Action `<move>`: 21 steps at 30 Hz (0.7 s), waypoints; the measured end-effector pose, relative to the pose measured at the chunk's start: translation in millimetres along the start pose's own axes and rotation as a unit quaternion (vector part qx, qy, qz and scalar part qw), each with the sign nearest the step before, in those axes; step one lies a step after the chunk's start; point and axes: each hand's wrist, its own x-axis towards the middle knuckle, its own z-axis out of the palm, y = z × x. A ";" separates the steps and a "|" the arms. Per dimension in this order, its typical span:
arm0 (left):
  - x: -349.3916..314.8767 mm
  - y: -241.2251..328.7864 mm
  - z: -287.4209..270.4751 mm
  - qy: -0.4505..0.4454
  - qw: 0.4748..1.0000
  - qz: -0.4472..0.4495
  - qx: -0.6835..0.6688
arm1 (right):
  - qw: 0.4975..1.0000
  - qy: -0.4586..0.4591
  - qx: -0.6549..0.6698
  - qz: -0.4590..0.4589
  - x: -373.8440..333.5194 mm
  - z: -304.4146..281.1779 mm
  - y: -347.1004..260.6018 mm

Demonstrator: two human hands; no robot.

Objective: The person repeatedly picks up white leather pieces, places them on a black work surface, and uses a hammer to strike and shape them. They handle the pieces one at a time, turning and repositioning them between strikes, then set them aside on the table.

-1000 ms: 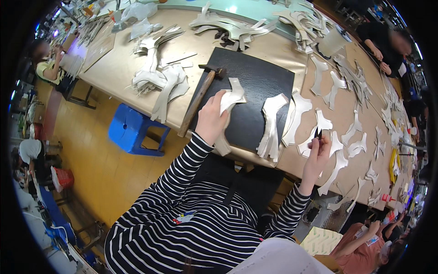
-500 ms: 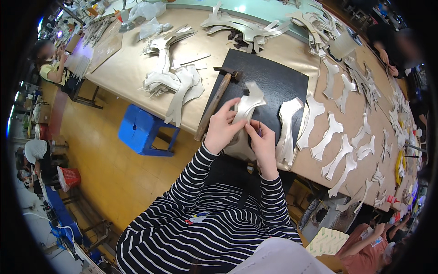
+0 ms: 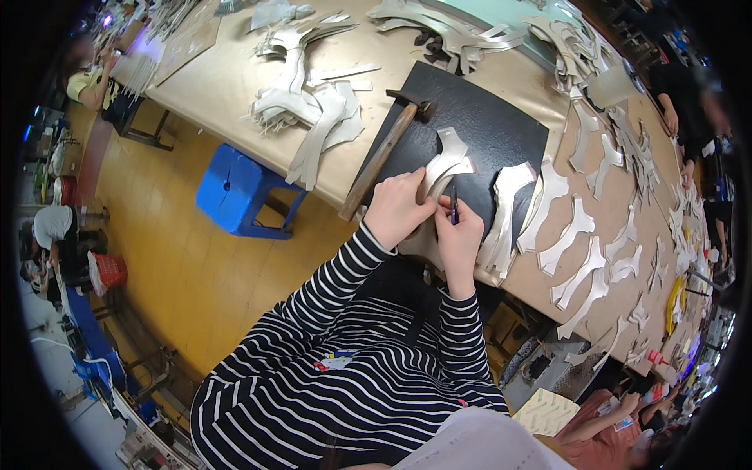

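In the head view, the right hand [image 3: 460, 235] has come in from the loose pieces on the right side of the table, and now it is close beside the left hand [image 3: 399, 207]. That seems to mean both hands are now busy at one spot, on the same cream forked cut-out [image 3: 448, 160]. This cut-out is over the black board [image 3: 501, 117], between the wooden-handled hammer [image 3: 384, 160] and a pile of cream pieces [image 3: 504, 211]. Its wide, forked end points away from the person, and its long side runs from the person's body outward, leaning a little to the right. The hands hide its middle. The left hand seems to pinch the cut-out, its fingers bent over the left edge. The right hand pinches a small dark tool [image 3: 453, 205] standing up; I cannot tell if its tip touches the cut-out.
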 end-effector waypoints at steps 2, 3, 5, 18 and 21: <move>0.3 -3.5 5.2 0.017 1.000 0.014 0.013 | 1.000 0.015 0.002 -0.023 0.6 2.5 3.6; -0.7 -4.5 5.9 0.045 0.998 0.013 0.031 | 1.000 0.016 0.004 -0.027 0.1 4.1 5.2; -0.9 -4.7 3.0 0.076 0.995 -0.001 0.067 | 0.999 0.000 -0.037 -0.015 -0.5 3.6 8.2; -1.9 -66.7 -111.4 0.310 0.924 0.040 0.220 | 0.999 0.018 0.026 0.021 1.2 2.1 20.1; -63.3 -76.5 -103.9 0.188 0.969 -0.160 -0.024 | 0.999 0.016 0.031 0.036 -1.0 -2.4 16.7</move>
